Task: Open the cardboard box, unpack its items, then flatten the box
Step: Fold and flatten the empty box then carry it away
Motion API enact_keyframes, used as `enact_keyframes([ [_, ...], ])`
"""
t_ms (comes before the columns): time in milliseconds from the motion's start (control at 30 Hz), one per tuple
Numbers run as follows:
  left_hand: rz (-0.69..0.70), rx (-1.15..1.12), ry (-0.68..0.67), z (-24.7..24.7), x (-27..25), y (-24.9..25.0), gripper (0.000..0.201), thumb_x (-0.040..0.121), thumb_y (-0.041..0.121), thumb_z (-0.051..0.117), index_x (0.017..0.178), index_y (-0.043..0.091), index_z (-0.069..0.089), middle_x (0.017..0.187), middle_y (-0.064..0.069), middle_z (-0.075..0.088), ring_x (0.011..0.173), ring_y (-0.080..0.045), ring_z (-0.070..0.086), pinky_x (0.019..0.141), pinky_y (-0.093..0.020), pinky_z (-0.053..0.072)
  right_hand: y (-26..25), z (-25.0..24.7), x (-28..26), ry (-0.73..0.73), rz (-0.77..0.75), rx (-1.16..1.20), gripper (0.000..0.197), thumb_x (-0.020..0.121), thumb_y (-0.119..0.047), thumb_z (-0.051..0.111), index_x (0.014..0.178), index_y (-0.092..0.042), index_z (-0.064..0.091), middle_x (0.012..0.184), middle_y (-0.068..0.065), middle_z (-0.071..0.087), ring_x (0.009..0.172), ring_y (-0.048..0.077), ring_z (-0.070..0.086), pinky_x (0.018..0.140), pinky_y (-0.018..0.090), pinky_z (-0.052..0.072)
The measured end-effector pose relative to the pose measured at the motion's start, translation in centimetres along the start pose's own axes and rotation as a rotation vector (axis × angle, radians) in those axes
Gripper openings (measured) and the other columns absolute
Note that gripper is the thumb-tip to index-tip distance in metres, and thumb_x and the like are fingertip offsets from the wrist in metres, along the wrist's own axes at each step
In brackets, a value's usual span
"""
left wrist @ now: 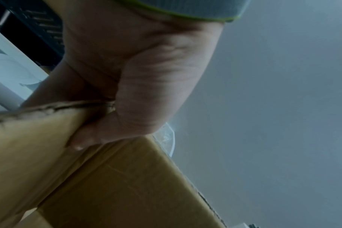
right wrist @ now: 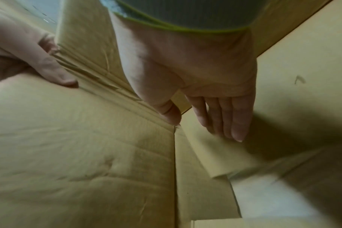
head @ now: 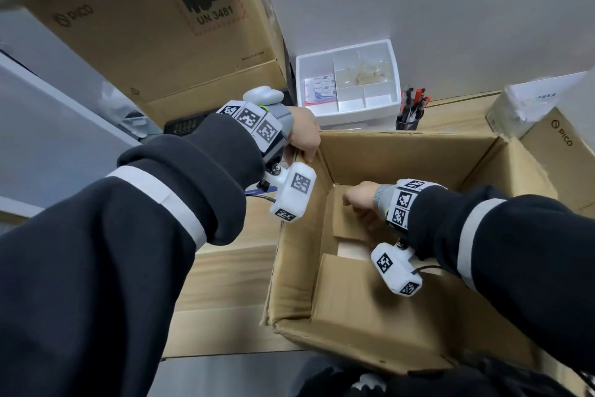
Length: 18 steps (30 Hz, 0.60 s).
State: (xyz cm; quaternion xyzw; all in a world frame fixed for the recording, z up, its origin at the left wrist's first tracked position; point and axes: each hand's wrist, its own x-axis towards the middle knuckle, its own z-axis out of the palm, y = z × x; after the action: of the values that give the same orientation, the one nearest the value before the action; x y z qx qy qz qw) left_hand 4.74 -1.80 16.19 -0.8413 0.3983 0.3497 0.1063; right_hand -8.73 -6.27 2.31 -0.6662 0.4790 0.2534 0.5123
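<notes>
An open brown cardboard box stands on the wooden table, with nothing visible inside. My left hand grips the rim at its far left corner; in the left wrist view the fingers curl over the cardboard edge. My right hand reaches down inside the box. In the right wrist view its fingers are straight and lie against a bottom flap, with the thumb at the flap's crease. The bottom flaps are parted, and a pale surface shows through the gap.
A large printed cardboard box leans at the back left. A white divided organiser and a black pen holder stand behind the open box. Another brown box with a wrapped pack on it sits at the right.
</notes>
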Motion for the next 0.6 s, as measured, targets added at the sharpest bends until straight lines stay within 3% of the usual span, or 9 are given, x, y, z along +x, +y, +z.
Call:
enact_keyframes([
  [100, 0.032, 0.023, 0.013, -0.6, -0.4, 0.1, 0.011, 0.083, 0.004, 0.073, 0.089, 0.006, 0.064, 0.081, -0.017, 0.064, 0.073, -0.031, 0.065, 0.090, -0.051, 0.059, -0.1, -0.3, -0.2, 0.007, -0.007, -0.095, 0.034, 0.095, -0.022, 0.049, 0.124, -0.004, 0.055, 0.112, 0.013, 0.056, 0.109, 0.032, 0.059, 0.098, 0.038, 0.047],
  [167, 0.036, 0.038, 0.025, -1.0, -0.6, 0.4, 0.012, 0.083, 0.006, 0.074, 0.090, 0.006, 0.064, 0.082, -0.017, 0.065, 0.074, -0.031, 0.066, 0.089, -0.049, 0.060, 0.0, -0.6, -0.2, 0.022, -0.020, -0.131, 0.036, 0.096, -0.022, 0.048, 0.126, -0.002, 0.056, 0.120, 0.015, 0.059, 0.113, 0.032, 0.059, 0.095, 0.036, 0.047],
  [267, 0.037, 0.006, 0.024, -1.2, -0.7, 0.2, 0.011, 0.085, 0.003, 0.074, 0.089, 0.006, 0.064, 0.080, -0.016, 0.064, 0.073, -0.031, 0.064, 0.089, -0.048, 0.060, 0.0, -0.6, -0.1, 0.018, -0.032, -0.142, 0.033, 0.093, -0.021, 0.050, 0.117, -0.002, 0.061, 0.112, 0.015, 0.064, 0.097, 0.031, 0.061, 0.086, 0.036, 0.050],
  [367, 0.031, -0.021, 0.019, -1.5, -0.5, 0.0, 0.013, 0.084, 0.002, 0.074, 0.090, 0.007, 0.064, 0.079, -0.014, 0.064, 0.069, -0.030, 0.063, 0.081, -0.043, 0.061, 0.2, 0.0, -0.5, -0.113, -0.015, -0.113, 0.031, 0.088, -0.017, 0.050, 0.104, 0.001, 0.069, 0.089, 0.014, 0.073, 0.067, 0.027, 0.064, 0.058, 0.029, 0.050],
  [400, 0.035, -0.022, 0.025, -1.6, -0.5, -0.1, 0.015, 0.083, 0.003, 0.074, 0.093, 0.009, 0.065, 0.079, -0.010, 0.066, 0.066, -0.026, 0.064, 0.074, -0.038, 0.062, 0.2, 0.4, -0.6, -0.188, -0.014, -0.127, 0.031, 0.090, -0.017, 0.049, 0.105, 0.003, 0.068, 0.088, 0.012, 0.075, 0.064, 0.024, 0.067, 0.055, 0.027, 0.051],
  [467, 0.033, -0.027, 0.050, -2.0, -0.5, -0.2, 0.019, 0.083, 0.005, 0.075, 0.097, 0.015, 0.065, 0.078, -0.002, 0.066, 0.062, -0.017, 0.064, 0.059, -0.027, 0.058, 0.2, 1.4, -1.0, -0.338, -0.013, -0.179, 0.035, 0.092, -0.019, 0.048, 0.110, 0.006, 0.066, 0.094, 0.013, 0.076, 0.079, 0.024, 0.074, 0.066, 0.032, 0.057],
  [500, 0.030, -0.030, 0.055, -2.1, -0.5, -0.1, 0.020, 0.083, 0.004, 0.074, 0.098, 0.015, 0.065, 0.078, -0.003, 0.066, 0.062, -0.018, 0.063, 0.060, -0.027, 0.057, 0.3, 1.9, -1.2, -0.391, -0.011, -0.218, 0.037, 0.091, -0.019, 0.049, 0.112, 0.007, 0.065, 0.096, 0.012, 0.076, 0.088, 0.025, 0.074, 0.077, 0.039, 0.059],
  [533, 0.027, -0.034, 0.047, -2.2, -0.6, 0.0, 0.019, 0.083, 0.002, 0.074, 0.096, 0.012, 0.064, 0.078, -0.006, 0.065, 0.064, -0.022, 0.063, 0.066, -0.030, 0.058, 0.4, 2.5, -1.4, -0.425, -0.011, -0.259, 0.038, 0.090, -0.020, 0.050, 0.114, 0.005, 0.065, 0.096, 0.011, 0.076, 0.092, 0.026, 0.073, 0.086, 0.046, 0.057],
  [600, 0.025, -0.055, 0.031, -2.5, -0.9, 0.3, 0.017, 0.083, -0.003, 0.072, 0.091, 0.007, 0.062, 0.079, -0.015, 0.060, 0.071, -0.029, 0.060, 0.080, -0.039, 0.059, 0.7, 3.7, -1.8, -0.445, -0.019, -0.331, 0.036, 0.090, -0.018, 0.051, 0.116, 0.002, 0.065, 0.094, 0.009, 0.074, 0.087, 0.024, 0.071, 0.091, 0.053, 0.054],
])
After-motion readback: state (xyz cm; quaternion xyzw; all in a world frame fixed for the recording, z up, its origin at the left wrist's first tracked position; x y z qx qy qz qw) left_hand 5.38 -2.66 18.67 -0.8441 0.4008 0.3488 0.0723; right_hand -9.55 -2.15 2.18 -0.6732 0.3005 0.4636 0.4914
